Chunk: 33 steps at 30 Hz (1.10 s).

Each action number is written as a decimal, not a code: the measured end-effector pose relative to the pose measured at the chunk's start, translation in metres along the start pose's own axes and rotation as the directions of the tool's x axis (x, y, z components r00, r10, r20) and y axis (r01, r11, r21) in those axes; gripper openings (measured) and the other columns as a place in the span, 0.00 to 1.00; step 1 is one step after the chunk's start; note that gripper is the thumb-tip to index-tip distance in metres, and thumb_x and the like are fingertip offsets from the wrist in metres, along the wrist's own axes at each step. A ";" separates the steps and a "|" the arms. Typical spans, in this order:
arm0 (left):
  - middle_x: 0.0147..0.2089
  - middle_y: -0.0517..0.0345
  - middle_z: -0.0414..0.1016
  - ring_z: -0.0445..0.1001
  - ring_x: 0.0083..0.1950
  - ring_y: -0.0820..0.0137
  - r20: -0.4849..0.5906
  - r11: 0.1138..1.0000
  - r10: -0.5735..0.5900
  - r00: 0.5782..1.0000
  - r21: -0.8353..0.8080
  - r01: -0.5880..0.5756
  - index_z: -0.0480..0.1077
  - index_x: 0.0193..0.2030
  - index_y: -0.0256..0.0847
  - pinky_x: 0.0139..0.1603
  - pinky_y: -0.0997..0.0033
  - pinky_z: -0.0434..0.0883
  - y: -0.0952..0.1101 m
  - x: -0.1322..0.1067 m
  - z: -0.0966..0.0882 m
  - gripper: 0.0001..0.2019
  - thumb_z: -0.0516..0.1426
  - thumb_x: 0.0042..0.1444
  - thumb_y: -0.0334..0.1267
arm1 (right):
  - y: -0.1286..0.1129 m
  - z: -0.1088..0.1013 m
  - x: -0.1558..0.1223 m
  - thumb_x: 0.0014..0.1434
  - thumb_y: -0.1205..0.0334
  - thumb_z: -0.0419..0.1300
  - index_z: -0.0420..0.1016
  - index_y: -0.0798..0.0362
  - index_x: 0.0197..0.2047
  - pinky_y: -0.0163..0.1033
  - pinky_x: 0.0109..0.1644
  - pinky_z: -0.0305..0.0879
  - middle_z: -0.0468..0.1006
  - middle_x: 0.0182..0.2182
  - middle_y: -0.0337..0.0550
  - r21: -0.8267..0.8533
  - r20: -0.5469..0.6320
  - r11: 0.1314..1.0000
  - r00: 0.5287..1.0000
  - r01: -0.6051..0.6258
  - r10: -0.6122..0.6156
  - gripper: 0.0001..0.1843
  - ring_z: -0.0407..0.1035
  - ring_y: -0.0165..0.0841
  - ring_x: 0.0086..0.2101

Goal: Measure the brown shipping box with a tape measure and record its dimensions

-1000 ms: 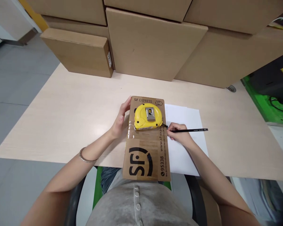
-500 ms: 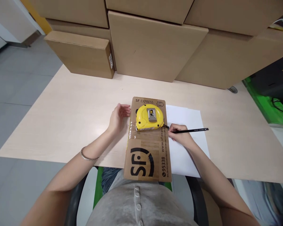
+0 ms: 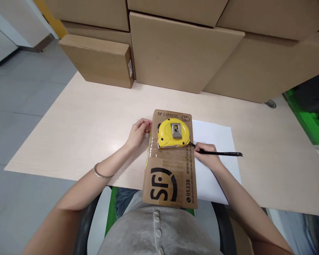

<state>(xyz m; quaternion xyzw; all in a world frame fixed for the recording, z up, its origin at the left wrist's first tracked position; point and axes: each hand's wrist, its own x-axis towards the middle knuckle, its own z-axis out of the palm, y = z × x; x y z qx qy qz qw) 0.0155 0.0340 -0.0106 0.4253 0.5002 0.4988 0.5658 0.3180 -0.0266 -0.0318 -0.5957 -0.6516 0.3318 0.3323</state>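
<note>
My right hand [image 3: 208,154] grips a slim black pencil [image 3: 225,153], its rear end pointing right; the tip is hidden. That hand rests on white paper [image 3: 218,136] close to the right edge of an SF Express cardboard box [image 3: 164,163]. A yellow tape measure [image 3: 170,136] lies on top of the box, clip side up, its black strap reaching toward my right hand. My left hand [image 3: 139,132] is at the box's upper left edge, fingers curled and thumb against them; whatever is between them cannot be made out. Part of the paper lies behind the box.
Several large cardboard boxes [image 3: 180,53] form a wall along the table's back. A smaller flat carton [image 3: 95,63] stands at the left. The pale wooden table [image 3: 77,124] extends both ways, with a cable hole [image 3: 270,103] at the right. The SF box overhangs the front edge.
My left hand's fingers have curled in from being stretched out. The pencil's rear end has swung down a little. The whole view has shifted slightly, moving things rightward in the picture.
</note>
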 end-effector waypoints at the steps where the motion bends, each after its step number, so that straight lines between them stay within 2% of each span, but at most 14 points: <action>1: 0.35 0.56 0.81 0.74 0.34 0.70 -0.003 1.000 -0.001 1.000 -0.001 0.001 0.75 0.32 0.43 0.37 0.69 0.72 0.000 0.000 0.000 0.07 0.61 0.62 0.40 | 0.000 0.000 0.000 0.54 0.48 0.68 0.62 0.49 0.18 0.39 0.28 0.56 0.63 0.17 0.36 0.000 -0.001 1.000 1.000 0.001 -0.001 0.24 0.56 0.30 0.23; 12: 0.32 0.57 0.80 0.72 0.33 0.70 -0.018 1.000 -0.001 1.000 0.000 0.001 0.77 0.31 0.43 0.35 0.70 0.70 0.002 0.000 0.000 0.06 0.61 0.58 0.38 | 0.003 -0.002 0.001 0.54 0.51 0.67 0.63 0.49 0.18 0.39 0.27 0.55 0.62 0.17 0.36 0.006 -0.001 1.000 1.000 -0.015 0.015 0.22 0.55 0.30 0.23; 26: 0.33 0.58 0.80 0.73 0.33 0.72 -0.012 0.999 -0.040 0.999 -0.005 0.040 0.78 0.32 0.42 0.36 0.71 0.69 0.005 0.000 0.001 0.09 0.58 0.62 0.33 | 0.005 -0.001 0.003 0.51 0.54 0.64 0.60 0.49 0.17 0.37 0.26 0.50 0.60 0.15 0.34 -0.009 -0.013 1.000 1.000 -0.016 0.016 0.19 0.52 0.28 0.22; 33: 0.33 0.57 0.80 0.70 0.32 0.73 -0.014 0.998 -0.069 0.998 -0.005 0.069 0.77 0.30 0.42 0.34 0.72 0.67 0.008 0.000 0.002 0.11 0.57 0.62 0.31 | 0.006 -0.005 0.001 0.51 0.54 0.63 0.62 0.48 0.17 0.38 0.27 0.52 0.62 0.16 0.36 0.004 -0.020 1.000 1.000 -0.015 0.016 0.18 0.53 0.29 0.22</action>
